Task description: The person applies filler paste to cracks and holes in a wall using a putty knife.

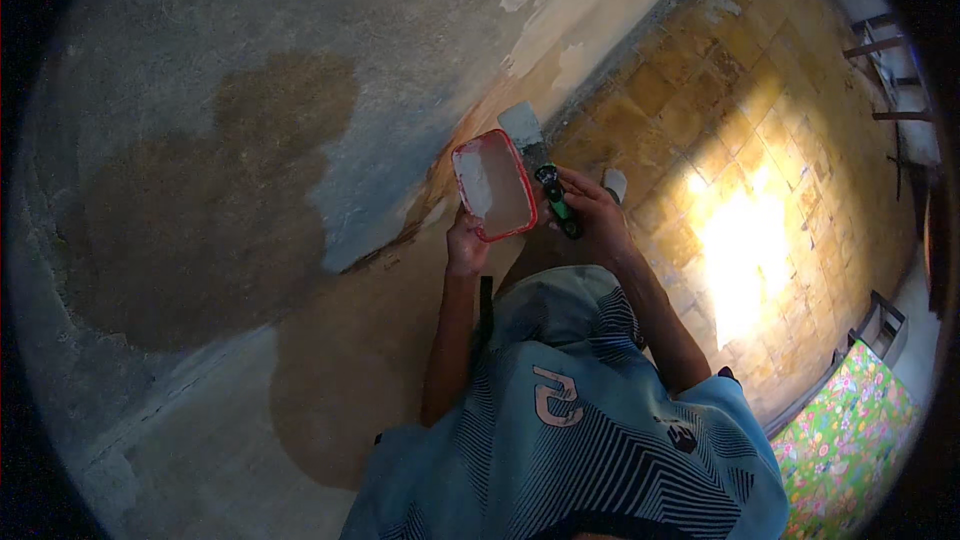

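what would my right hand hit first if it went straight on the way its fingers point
Leaving aside the scraper it holds, probably the red-rimmed tub in your left hand, though depth is hard to judge.

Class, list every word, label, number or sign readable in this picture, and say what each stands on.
Blue shirt: a large pale character, legible but not copied here.
Blue shirt: a smaller dark mark, not clear enough to read surely.
Scraper handle: any marking is too small to read.
Tub: no lettering shows.
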The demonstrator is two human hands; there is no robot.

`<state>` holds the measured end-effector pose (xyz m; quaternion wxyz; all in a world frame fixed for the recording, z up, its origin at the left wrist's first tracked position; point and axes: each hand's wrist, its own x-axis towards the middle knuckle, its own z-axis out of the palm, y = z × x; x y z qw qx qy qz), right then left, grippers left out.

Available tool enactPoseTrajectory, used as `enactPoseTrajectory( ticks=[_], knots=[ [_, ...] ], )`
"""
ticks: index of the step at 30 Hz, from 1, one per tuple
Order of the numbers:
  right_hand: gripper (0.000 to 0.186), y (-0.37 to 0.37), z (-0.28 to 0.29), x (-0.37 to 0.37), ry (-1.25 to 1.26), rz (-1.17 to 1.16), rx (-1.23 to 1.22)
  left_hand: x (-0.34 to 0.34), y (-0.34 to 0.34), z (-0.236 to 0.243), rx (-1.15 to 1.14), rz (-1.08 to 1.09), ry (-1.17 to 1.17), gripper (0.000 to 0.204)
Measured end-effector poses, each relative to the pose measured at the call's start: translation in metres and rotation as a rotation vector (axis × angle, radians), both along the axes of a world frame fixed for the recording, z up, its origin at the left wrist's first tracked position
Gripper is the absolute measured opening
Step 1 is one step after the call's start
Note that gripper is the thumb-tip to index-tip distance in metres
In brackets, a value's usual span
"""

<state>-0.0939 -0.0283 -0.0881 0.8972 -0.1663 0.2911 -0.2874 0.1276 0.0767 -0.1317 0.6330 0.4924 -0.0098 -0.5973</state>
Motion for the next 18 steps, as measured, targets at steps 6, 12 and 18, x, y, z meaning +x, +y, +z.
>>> enactPoseTrajectory(
  ticks=[6, 12, 18],
  knots=[
    [0.05, -0.011, 0.003, 0.011, 0.058, -0.056, -0.029, 0.006, 0.009, 0.005, 0.028, -0.009, -0.01, 0.069],
    [0.049, -0.026, 0.015, 0.05, 0.073, -0.262, -0.063, 0.014, 0.031, -0.008, 0.04, 0.054, 0.04, 0.069],
    [0.053, -0.046, 0.048, 0.095, 0.293, -0.41, -0.227, 0.013, 0.041, 0.002, 0.144, 0.092, -0.038, 0.07]
  ],
)
